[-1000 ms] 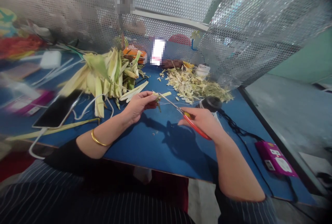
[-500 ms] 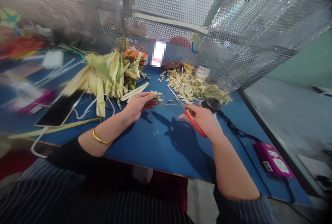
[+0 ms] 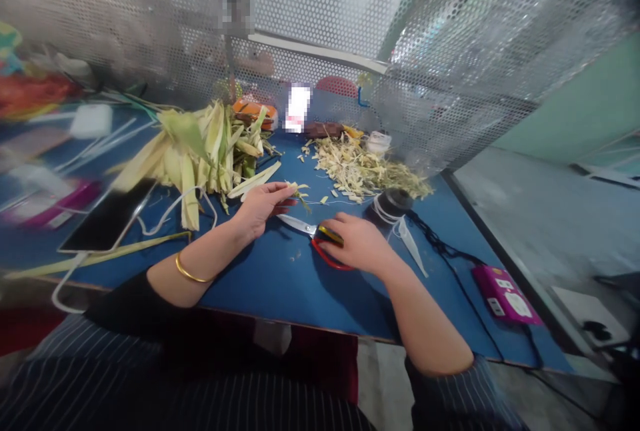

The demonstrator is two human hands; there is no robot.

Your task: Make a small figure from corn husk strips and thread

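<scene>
My left hand (image 3: pixel 260 208) pinches a small pale husk piece (image 3: pixel 296 188) between thumb and fingers, just above the blue table (image 3: pixel 280 284). My right hand (image 3: pixel 357 242) is closed over the red handles of a pair of scissors (image 3: pixel 313 234). The scissors lie flat on the table, blades pointing left toward my left hand. A pile of green and yellow corn husks (image 3: pixel 200 148) lies behind my left hand. A heap of cut husk scraps (image 3: pixel 367 171) lies behind my right hand.
A black phone (image 3: pixel 107 218) with a white cable lies at the left. A dark round object (image 3: pixel 393 204) and a black cord lead to a magenta device (image 3: pixel 505 292) at the right. A perforated metal screen (image 3: pixel 450 51) walls the back. An orange box (image 3: pixel 255 111) stands behind the husks.
My right hand has lowered the scissors from the air, blades up toward the husk piece, down flat onto the table. My left hand has kept its hold on the piece.
</scene>
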